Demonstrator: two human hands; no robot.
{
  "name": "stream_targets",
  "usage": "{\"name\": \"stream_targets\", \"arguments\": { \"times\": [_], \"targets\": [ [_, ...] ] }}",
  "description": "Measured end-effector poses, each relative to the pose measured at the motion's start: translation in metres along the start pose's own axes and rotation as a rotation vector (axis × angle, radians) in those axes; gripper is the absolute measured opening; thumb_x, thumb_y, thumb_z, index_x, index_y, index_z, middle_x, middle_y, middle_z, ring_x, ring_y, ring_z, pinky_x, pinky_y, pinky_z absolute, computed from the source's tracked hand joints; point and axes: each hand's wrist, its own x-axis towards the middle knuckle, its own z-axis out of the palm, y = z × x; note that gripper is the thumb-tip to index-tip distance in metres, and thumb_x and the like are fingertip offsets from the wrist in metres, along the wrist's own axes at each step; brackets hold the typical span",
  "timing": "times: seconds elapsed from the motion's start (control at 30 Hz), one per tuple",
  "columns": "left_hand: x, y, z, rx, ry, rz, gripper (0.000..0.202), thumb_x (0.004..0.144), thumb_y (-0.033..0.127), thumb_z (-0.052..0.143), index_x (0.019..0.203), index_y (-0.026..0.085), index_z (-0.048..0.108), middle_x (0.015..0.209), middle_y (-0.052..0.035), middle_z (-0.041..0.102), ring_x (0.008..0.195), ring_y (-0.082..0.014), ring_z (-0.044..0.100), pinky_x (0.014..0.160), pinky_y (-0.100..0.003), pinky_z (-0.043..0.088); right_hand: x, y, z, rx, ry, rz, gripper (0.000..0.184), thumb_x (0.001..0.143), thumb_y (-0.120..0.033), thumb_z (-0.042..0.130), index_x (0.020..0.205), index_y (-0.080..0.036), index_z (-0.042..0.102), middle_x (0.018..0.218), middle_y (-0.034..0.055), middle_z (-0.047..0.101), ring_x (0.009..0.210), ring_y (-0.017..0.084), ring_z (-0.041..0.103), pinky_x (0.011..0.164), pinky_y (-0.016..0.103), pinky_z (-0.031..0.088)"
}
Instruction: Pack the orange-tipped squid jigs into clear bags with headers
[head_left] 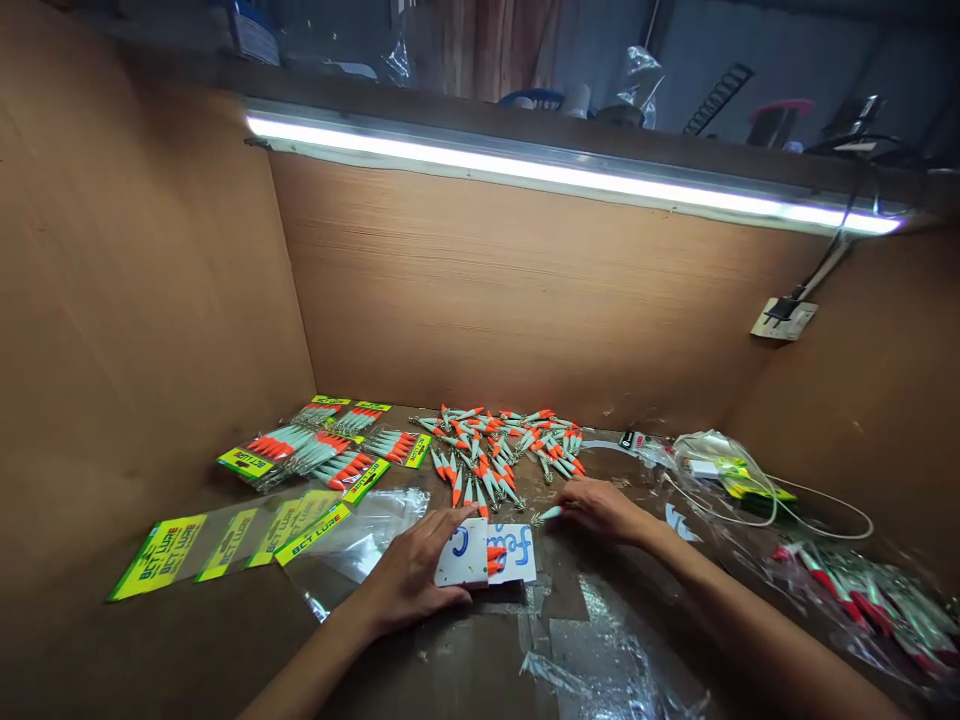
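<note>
My left hand [412,575] lies flat with its fingers on a small white foam block [465,555] bearing blue writing; one or two orange-tipped lures rest on it. My right hand [600,508] pinches a pale green lure [550,513] lying on the table just right of the block. Beyond both hands sits a loose heap of orange-and-white fishing lures [499,450]. At the left lie filled lure packets [315,450] with yellow-green header cards, and nearer me several flat clear bags [217,545] with the same printed headers.
Brown board walls close in the bench on three sides, with a lit tube lamp [570,175] above. A white cable and small packets [739,475] lie at the right, more bagged lures [877,600] at the far right, and crumpled clear plastic [600,670] near me.
</note>
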Motion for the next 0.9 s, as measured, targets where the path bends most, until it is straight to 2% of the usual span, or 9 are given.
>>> {"name": "stream_targets", "arguments": {
  "times": [0.17, 0.37, 0.47, 0.57, 0.67, 0.77, 0.83, 0.9],
  "targets": [
    [0.000, 0.002, 0.003, 0.013, 0.020, 0.004, 0.109, 0.064, 0.027, 0.089, 0.151, 0.037, 0.024, 0.142, -0.0053, 0.051, 0.127, -0.0296, 0.049, 0.104, -0.044, 0.043, -0.006, -0.035, -0.003, 0.109, 0.088, -0.017, 0.020, 0.098, -0.036, 0.056, 0.101, -0.022, 0.070, 0.091, 0.0045, 0.070, 0.085, 0.017, 0.061, 0.077, 0.027, 0.045],
    [0.002, 0.014, 0.007, 0.060, 0.064, -0.051, 0.112, 0.060, 0.024, 0.090, 0.150, 0.039, 0.026, 0.133, -0.0051, 0.052, 0.118, -0.0303, 0.052, 0.097, -0.044, 0.047, 0.017, -0.084, 0.029, -0.096, 0.164, -0.026, 0.018, 0.095, -0.035, 0.060, 0.090, -0.022, 0.071, 0.081, 0.0052, 0.068, 0.080, 0.020, 0.056, 0.072, 0.030, 0.041],
    [0.003, 0.017, 0.009, 0.068, 0.090, -0.077, 0.113, 0.059, 0.024, 0.091, 0.150, 0.040, 0.026, 0.130, -0.0050, 0.051, 0.116, -0.0300, 0.052, 0.095, -0.044, 0.047, 0.034, -0.101, 0.043, -0.155, 0.212, -0.035, 0.017, 0.096, -0.032, 0.057, 0.094, -0.023, 0.072, 0.081, 0.0058, 0.067, 0.080, 0.021, 0.053, 0.070, 0.031, 0.040],
    [0.003, 0.017, 0.010, 0.056, 0.119, -0.080, 0.113, 0.058, 0.024, 0.091, 0.150, 0.039, 0.026, 0.129, -0.0051, 0.051, 0.117, -0.0303, 0.051, 0.097, -0.044, 0.047, 0.043, -0.110, 0.045, -0.144, 0.199, -0.056, 0.014, 0.094, -0.026, 0.060, 0.102, -0.025, 0.072, 0.083, 0.0054, 0.067, 0.081, 0.021, 0.052, 0.069, 0.030, 0.039],
    [0.002, 0.017, 0.009, 0.037, 0.146, -0.096, 0.110, 0.060, 0.025, 0.090, 0.150, 0.038, 0.027, 0.128, -0.0052, 0.052, 0.117, -0.0301, 0.051, 0.098, -0.044, 0.046, 0.043, -0.111, 0.038, -0.055, 0.144, -0.112, 0.013, 0.094, -0.026, 0.061, 0.099, -0.027, 0.073, 0.092, 0.0053, 0.068, 0.086, 0.020, 0.054, 0.073, 0.030, 0.041],
    [0.001, 0.018, 0.009, 0.006, 0.105, -0.079, 0.111, 0.061, 0.030, 0.090, 0.151, 0.038, 0.025, 0.129, -0.0058, 0.051, 0.117, -0.0302, 0.051, 0.098, -0.044, 0.046, 0.041, -0.098, 0.029, 0.119, 0.140, -0.119, 0.016, 0.094, -0.030, 0.061, 0.105, -0.028, 0.072, 0.108, 0.0054, 0.067, 0.096, 0.020, 0.057, 0.083, 0.031, 0.045],
    [0.001, 0.018, 0.009, -0.008, 0.053, -0.050, 0.111, 0.062, 0.036, 0.090, 0.151, 0.037, 0.024, 0.130, -0.0067, 0.051, 0.117, -0.0305, 0.051, 0.098, -0.044, 0.045, 0.045, -0.081, 0.025, 0.173, 0.196, -0.015, 0.020, 0.097, -0.029, 0.056, 0.110, -0.025, 0.070, 0.108, 0.0062, 0.067, 0.098, 0.019, 0.060, 0.086, 0.031, 0.046],
    [0.000, 0.017, 0.010, -0.010, 0.008, -0.037, 0.109, 0.064, 0.043, 0.088, 0.152, 0.036, 0.024, 0.130, -0.0077, 0.051, 0.117, -0.0310, 0.051, 0.098, -0.044, 0.045, 0.056, -0.061, 0.023, 0.101, 0.231, 0.135, 0.023, 0.098, -0.027, 0.051, 0.106, -0.021, 0.071, 0.102, 0.0069, 0.069, 0.094, 0.019, 0.062, 0.084, 0.029, 0.047]
  ]
}}
